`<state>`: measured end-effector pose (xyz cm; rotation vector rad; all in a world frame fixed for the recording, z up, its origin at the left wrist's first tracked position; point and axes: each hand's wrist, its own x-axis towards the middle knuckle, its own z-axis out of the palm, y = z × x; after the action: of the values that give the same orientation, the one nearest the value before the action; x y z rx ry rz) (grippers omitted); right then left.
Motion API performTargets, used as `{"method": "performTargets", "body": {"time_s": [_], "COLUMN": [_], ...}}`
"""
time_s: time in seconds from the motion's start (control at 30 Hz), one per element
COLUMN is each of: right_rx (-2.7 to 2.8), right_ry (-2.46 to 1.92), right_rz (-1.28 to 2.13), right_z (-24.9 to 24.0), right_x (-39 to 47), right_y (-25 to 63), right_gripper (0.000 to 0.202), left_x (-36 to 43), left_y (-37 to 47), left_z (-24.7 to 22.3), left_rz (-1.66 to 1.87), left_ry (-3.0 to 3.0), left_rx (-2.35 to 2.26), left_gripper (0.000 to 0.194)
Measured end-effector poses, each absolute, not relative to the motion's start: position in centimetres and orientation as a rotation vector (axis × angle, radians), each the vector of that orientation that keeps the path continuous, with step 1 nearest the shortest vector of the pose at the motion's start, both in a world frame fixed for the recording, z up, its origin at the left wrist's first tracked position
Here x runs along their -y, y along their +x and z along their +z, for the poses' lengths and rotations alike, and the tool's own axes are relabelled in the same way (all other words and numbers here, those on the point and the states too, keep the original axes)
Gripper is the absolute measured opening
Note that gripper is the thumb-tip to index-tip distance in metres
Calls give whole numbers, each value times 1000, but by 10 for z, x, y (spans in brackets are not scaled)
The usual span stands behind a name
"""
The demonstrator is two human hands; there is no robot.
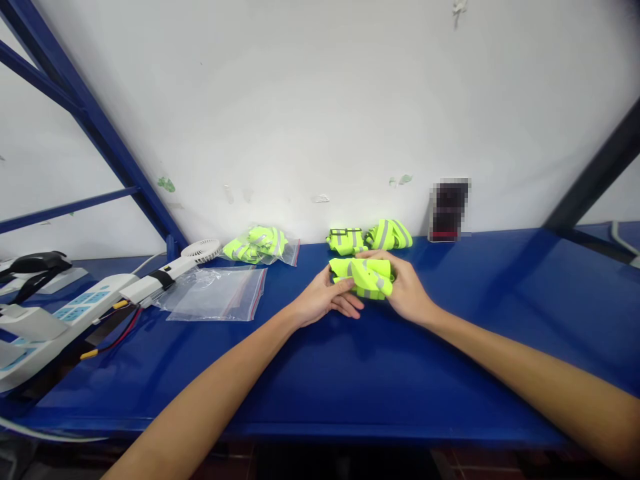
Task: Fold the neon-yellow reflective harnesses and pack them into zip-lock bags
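Note:
Between my two hands is a neon-yellow reflective vest (367, 275), rolled into a bundle with grey stripes. My left hand (327, 299) grips its left end, thumb on top and fingers underneath. Around the right end, my right hand (407, 287) is closed, its fingers partly hidden behind the roll. Just behind, against the wall, lie two more rolled vests, one with a black-edged clear pocket (346, 241) and one striped bundle (389, 235). Farther left, another yellow bundle (267, 241) sits in a clear zip bag.
Flat clear zip bags (215, 295) lie on the blue table (340, 393) at left. Near them are a white handheld fan (201, 251), a power strip (75, 320) and cables with yellow connectors (120, 305). A blurred-out dark upright object (449, 210) leans on the wall at right.

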<state>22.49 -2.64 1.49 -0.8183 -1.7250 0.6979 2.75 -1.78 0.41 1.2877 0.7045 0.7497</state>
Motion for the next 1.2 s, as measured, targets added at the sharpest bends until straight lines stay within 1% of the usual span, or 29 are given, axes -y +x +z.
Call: {"method": "performTargets", "body": {"time_s": [0.07, 0.13, 0.23, 0.3, 0.37, 0.43, 0.53, 0.67, 0.8, 0.9, 1.03, 1.2], "right_rx": [1702, 1670, 1647, 1634, 1596, 1561, 1556, 1614, 1680, 1734, 1722, 1617], "right_ry": [-859, -878, -878, -868, -842, -808, -799, -858, -894, -909, -901, -851], "right_rz": [694, 699, 770, 859, 951, 1030, 1047, 964, 946, 832, 703, 816], "right_z": [15, 16, 16, 14, 11, 8, 3, -2, -2, 1, 4, 10], "right_x": [26, 26, 26, 26, 26, 26, 25, 23, 23, 22, 21, 27], "right_y": [225, 224, 220, 217, 213, 210, 209, 210, 212, 216, 219, 211], "right_gripper": [29, 33, 30, 27, 28, 31, 30, 25, 28, 32, 32, 31], "left_x": [15, 14, 16, 18, 19, 19, 20, 21, 22, 21, 20, 18], "left_y": [30, 31, 31, 31, 31, 31, 31, 29, 29, 30, 30, 24], "left_z": [0, -1, -1, 0, 0, 0, 1, 2, 2, 4, 6, 9], "left_rz": [853, 1032, 1246, 1306, 1335, 1345, 1330, 1222, 1172, 1163, 1180, 1156], "left_ry": [1439, 1595, 1676, 1678, 1682, 1679, 1689, 1753, 1748, 1765, 1831, 1934], "left_rx": [-839, -937, -932, -898, -920, -968, -972, -923, -952, -974, -1024, -1073], "left_gripper": [58, 50, 46, 45, 37, 33, 33, 48, 46, 49, 50, 50]}}
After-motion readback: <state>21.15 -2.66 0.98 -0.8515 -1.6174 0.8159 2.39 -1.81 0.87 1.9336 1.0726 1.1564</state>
